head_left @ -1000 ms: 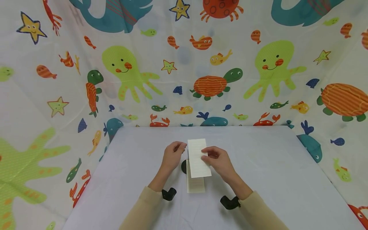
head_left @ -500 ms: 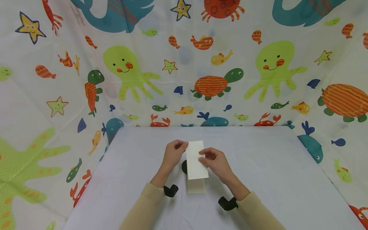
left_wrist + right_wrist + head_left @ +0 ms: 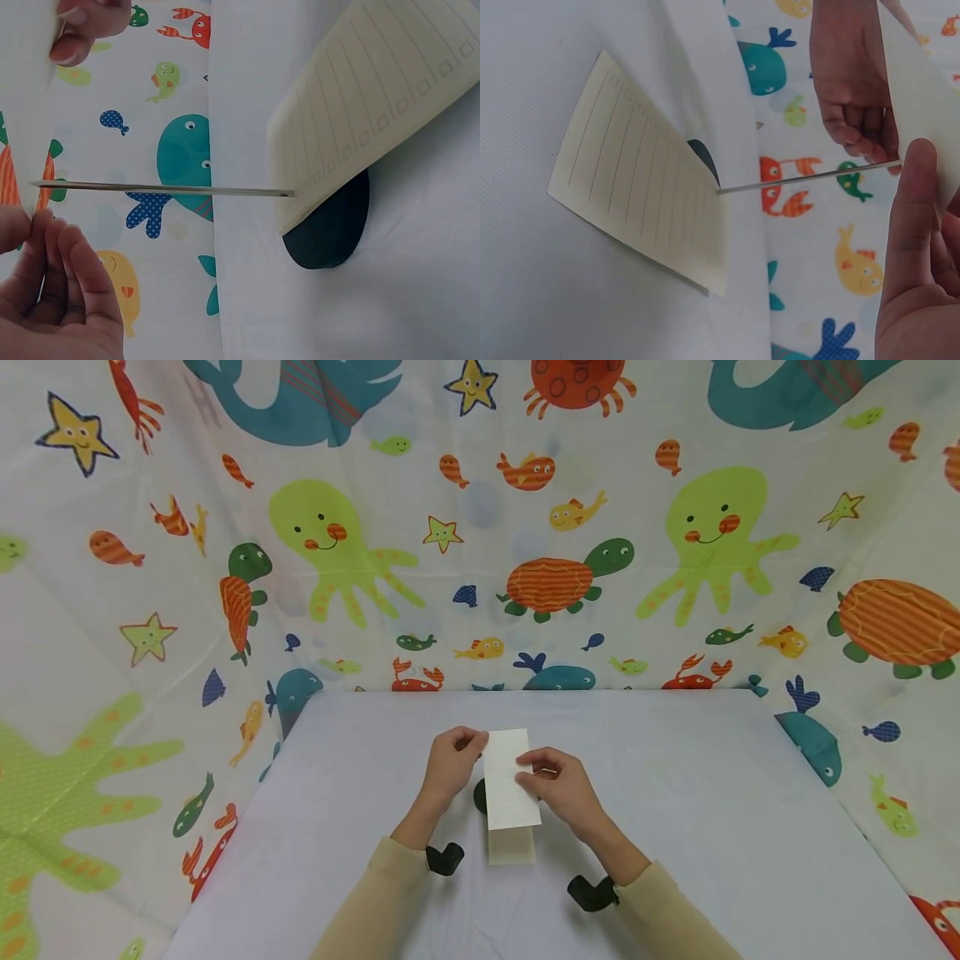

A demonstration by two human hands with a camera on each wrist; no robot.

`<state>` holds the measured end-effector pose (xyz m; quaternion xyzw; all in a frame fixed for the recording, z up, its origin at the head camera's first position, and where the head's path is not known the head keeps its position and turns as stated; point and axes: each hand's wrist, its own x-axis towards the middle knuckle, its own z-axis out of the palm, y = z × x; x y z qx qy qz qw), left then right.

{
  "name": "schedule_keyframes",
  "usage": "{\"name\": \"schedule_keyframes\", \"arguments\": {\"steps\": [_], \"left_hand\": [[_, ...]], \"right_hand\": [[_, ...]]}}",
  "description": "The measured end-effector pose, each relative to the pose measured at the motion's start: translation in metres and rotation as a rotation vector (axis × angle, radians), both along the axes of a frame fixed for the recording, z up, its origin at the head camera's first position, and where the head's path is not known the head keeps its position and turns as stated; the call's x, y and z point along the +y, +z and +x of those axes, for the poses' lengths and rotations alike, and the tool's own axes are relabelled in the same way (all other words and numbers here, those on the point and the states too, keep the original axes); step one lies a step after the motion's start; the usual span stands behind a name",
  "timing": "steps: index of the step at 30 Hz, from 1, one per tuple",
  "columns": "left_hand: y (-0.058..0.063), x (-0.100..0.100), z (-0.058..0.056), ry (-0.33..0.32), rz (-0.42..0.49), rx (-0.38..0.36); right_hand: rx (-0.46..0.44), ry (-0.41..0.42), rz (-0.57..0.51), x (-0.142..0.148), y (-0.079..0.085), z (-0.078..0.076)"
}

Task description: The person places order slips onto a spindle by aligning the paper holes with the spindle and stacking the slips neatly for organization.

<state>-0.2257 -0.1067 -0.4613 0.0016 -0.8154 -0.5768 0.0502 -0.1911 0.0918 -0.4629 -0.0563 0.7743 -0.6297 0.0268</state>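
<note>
A bill spike has a thin metal rod [image 3: 169, 189] rising from a round black base [image 3: 330, 225]. A lined paper slip [image 3: 641, 180] is threaded low on the rod, tilted over the base. Above it both hands hold a second lined paper slip [image 3: 512, 793], which lies across the rod's tip. My left hand [image 3: 452, 766] pinches that slip near its upper left edge, fingertips beside the tip. On the opposite edge my right hand [image 3: 562, 783] grips it, thumb [image 3: 915, 187] on the near face. From overhead the upper slip hides the rod.
A white cloth covers the table [image 3: 675, 793]. Behind and at both sides hangs a curtain [image 3: 480, 568] printed with sea animals. Black wrist cameras sit on the left wrist [image 3: 446, 858] and the right wrist [image 3: 592, 893].
The upper slip has shifted left and slightly toward me, covering more of the lower slip. The left fingertips, apart from its edge a second ago, now meet it. The right hand has moved left with it.
</note>
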Motion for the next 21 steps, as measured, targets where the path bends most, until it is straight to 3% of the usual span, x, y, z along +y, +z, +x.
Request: {"name": "schedule_keyframes", "arguments": {"steps": [21], "left_hand": [[-0.0038, 0.0037, -0.0008, 0.017, -0.040, -0.019]], "right_hand": [[-0.001, -0.006, 0.030, 0.0012, -0.0084, 0.0020]]}}
